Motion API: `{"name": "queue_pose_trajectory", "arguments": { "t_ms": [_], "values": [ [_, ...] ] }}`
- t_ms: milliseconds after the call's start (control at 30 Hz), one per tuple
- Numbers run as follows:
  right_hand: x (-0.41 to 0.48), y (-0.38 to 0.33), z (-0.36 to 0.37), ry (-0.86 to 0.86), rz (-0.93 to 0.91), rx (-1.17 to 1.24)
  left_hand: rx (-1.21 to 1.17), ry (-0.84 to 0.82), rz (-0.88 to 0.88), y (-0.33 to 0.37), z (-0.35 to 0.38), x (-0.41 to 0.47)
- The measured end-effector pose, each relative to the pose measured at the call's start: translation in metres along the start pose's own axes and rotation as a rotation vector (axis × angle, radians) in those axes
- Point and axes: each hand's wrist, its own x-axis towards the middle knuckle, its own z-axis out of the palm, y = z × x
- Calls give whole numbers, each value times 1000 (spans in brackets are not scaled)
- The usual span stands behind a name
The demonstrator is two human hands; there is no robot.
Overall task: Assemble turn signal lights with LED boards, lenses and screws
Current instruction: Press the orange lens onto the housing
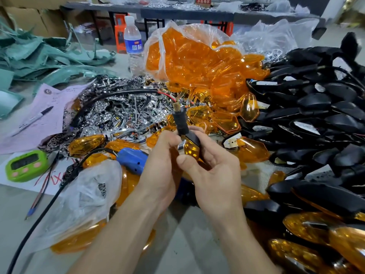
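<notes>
Looking down through the head view, I judged the lens the weak point. The turn signal light (pixel 189 143) stood upright between both hands, its amber lens (pixel 191 150) facing me, and I could not tell whether the lens was fully seated in the black shell. If the right thumb pressed off-centre, one edge could ride up and a screw would then bite crooked (or crack the plastic). The red and black wire (pixel 167 94) trailed from the stem (pixel 180 121) above the hands toward the chrome reflector pile (pixel 122 107) beyond the left hand, where it could snag and tug the unit askew. The blue screwdriver (pixel 132 159) lay untouched just left of the left hand, so I took fastening as not yet done.

The left hand (pixel 162 155) had its fingers curled round the base of the stem, knuckles toward me. The right hand (pixel 209 171) cupped the shell from the right and below, fingers wrapped behind it and thumb laid against the lens's lower edge. Both forearms rose from the bottom edge and met at the centre. A bag of loose lenses (pixel 197 62) sat beyond the hands, and black housings (pixel 316 115) were heaped to the right of the right hand.
</notes>
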Motion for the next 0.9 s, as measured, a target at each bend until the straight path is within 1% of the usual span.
{"name": "queue_pose_trajectory", "arguments": {
  "t_ms": [133,267,333,433,500,567,667,733,900],
  "values": [
    [-2,4,0,-6,-21,21,-25,50,-18,-3,1,-1],
    [-3,7,2,38,-62,30,-47,69,-43,-1,6,-1],
    [-2,8,3,61,-68,45,-2,92,-29,-1,7,-1],
    [0,8,3,40,-50,72,53,105,7,-3,7,-3],
    [2,6,0,11,-51,102,54,56,38,-2,4,-5],
    [4,1,-3,-17,-73,113,40,-39,84,1,-2,-7],
    [5,-2,-9,-22,-77,185,22,-141,93,8,-6,-10],
    [5,-1,-14,-28,-64,176,12,-170,91,9,-8,-10],
    [3,-1,-20,-78,-39,149,-14,-177,108,10,-8,-9]
  ]
}}
